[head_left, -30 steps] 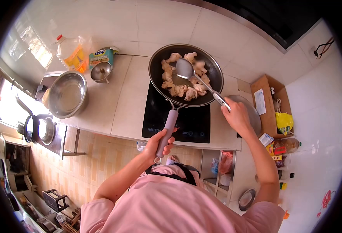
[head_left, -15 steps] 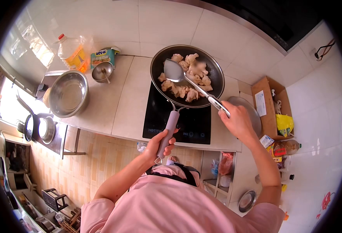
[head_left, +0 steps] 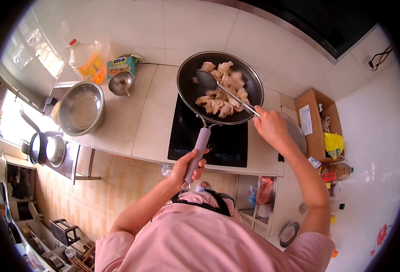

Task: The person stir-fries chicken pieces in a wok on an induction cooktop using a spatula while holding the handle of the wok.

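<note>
Spatula [head_left: 206,80] clasped in right hand [head_left: 274,128], shaft slanting forward-left across meat pieces [head_left: 215,105] in pan [head_left: 186,93], blade at their left side; right hand nearer meat, left hand [head_left: 186,168] wrapped round pan handle [head_left: 201,140]!

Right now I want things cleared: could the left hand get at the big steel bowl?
Probably not without letting go: the left hand grips the pan handle, though nothing seems to block the bowl.
</note>
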Action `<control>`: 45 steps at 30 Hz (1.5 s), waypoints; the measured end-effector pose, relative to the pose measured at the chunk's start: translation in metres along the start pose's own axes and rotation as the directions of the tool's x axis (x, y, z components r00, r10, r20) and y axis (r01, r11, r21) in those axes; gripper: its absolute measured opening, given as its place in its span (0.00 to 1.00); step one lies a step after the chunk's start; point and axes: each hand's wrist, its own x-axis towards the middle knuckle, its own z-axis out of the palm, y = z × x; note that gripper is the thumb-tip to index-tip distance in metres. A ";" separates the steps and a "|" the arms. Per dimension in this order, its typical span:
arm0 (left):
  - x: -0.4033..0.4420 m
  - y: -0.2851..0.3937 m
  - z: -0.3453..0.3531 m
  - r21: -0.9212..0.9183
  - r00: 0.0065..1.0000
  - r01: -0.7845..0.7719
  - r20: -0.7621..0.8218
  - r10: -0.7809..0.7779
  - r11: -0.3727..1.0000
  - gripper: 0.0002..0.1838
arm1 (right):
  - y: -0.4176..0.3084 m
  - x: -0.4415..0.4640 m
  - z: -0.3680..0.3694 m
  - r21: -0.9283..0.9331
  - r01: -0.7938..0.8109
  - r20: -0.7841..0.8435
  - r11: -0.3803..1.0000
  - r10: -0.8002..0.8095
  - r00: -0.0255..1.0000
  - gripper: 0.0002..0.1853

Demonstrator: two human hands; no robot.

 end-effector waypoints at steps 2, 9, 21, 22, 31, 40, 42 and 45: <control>0.001 0.003 0.001 -0.005 1.000 0.000 -0.014 0.000 1.000 0.25 | -0.001 -0.007 -0.018 0.060 -0.026 -0.033 0.998 0.028 0.999 0.09; -0.001 0.003 0.006 -0.014 0.999 -0.007 -0.038 0.006 1.000 0.24 | 0.029 -0.031 -0.034 -0.121 -0.072 -0.019 0.990 0.071 0.997 0.14; 0.000 0.002 0.006 -0.036 0.999 -0.004 -0.037 0.003 0.999 0.24 | 0.018 0.011 0.004 -0.208 0.195 -0.142 0.959 -0.227 0.963 0.17; 0.000 0.002 0.006 -0.041 0.999 -0.007 -0.035 0.005 0.999 0.24 | 0.019 0.008 0.002 -0.207 0.224 -0.140 0.953 -0.255 0.957 0.19; -0.002 0.001 0.008 -0.057 0.999 -0.002 -0.046 -0.001 0.998 0.24 | 0.030 0.038 0.012 -0.415 0.049 -0.329 0.909 -0.199 0.923 0.12; -0.001 0.001 0.007 -0.051 0.999 -0.006 -0.049 0.003 0.999 0.24 | 0.010 0.030 0.010 -0.129 0.174 -0.173 0.976 -0.195 0.966 0.07; -0.001 0.002 0.008 -0.051 0.999 -0.004 -0.052 0.001 0.999 0.23 | 0.013 0.027 0.002 -0.154 0.113 -0.203 0.982 -0.143 0.969 0.08; -0.002 0.001 0.007 -0.060 0.999 -0.006 -0.053 0.003 0.998 0.23 | 0.033 0.032 -0.005 -0.174 0.054 -0.236 0.983 -0.095 0.967 0.10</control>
